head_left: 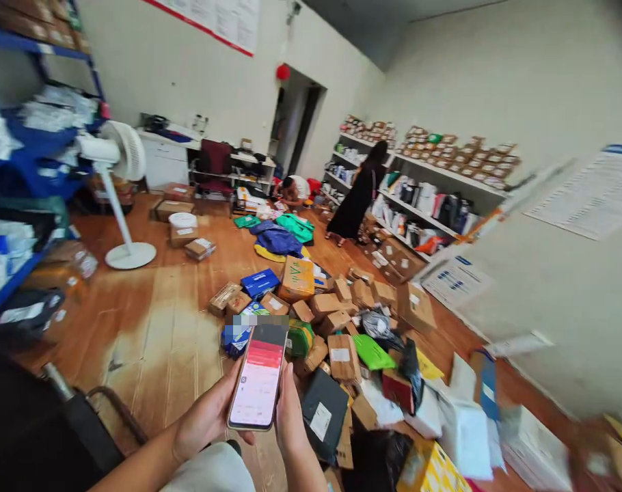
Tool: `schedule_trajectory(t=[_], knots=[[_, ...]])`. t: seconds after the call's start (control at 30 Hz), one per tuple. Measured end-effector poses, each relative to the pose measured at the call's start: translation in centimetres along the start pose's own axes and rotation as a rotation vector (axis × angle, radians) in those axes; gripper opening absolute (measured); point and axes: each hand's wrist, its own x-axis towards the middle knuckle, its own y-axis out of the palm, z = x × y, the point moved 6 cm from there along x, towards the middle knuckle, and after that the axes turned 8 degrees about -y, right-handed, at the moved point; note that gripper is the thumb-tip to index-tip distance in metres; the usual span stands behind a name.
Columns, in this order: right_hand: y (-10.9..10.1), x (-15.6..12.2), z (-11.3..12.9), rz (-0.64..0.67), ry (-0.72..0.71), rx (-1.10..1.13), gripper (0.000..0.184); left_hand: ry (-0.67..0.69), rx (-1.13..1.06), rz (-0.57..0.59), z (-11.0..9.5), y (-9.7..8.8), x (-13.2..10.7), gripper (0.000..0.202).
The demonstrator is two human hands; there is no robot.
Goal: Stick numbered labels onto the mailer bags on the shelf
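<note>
Smartphone [258, 383] stood before heaped cardboard boxes [325, 305], contents hidden, and white shelving [418, 214] holding bagged parcels [426, 197]. It was between the left hand [208, 410] and right hand [292, 413], both clasping its edges.

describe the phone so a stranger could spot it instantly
Find the pile of parcels on the floor. In front of its left side, the left hand and right hand hold the phone between them. Its lit screen, red near the top and pale below, sets it apart from the boxes beyond.
</note>
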Motion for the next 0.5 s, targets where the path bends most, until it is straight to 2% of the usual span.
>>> schedule_trajectory(t=[0.1,0.2,0.37,0.5], knots=[[3.8,5.3,-0.7,0.201,0.055,-0.026,0.061,0.123,-0.011,-0.064,-4.0,-2.7,0.2,0.074],[7.3,9.6,-1.8,0.302,0.096,-0.066,0.064,0.201,0.034,-0.106,-7.4,-5.9,0.3,0.087],[12.1,17.0,-5.2,0.318,0.135,-0.09,0.065,0.213,0.136,-0.256,-13.3,-12.6,2.0,0.098],[16.3,23.8,-8.2,0.261,0.125,-0.087,0.065,0.23,0.088,-0.218,-20.2,-17.2,3.6,0.093]])
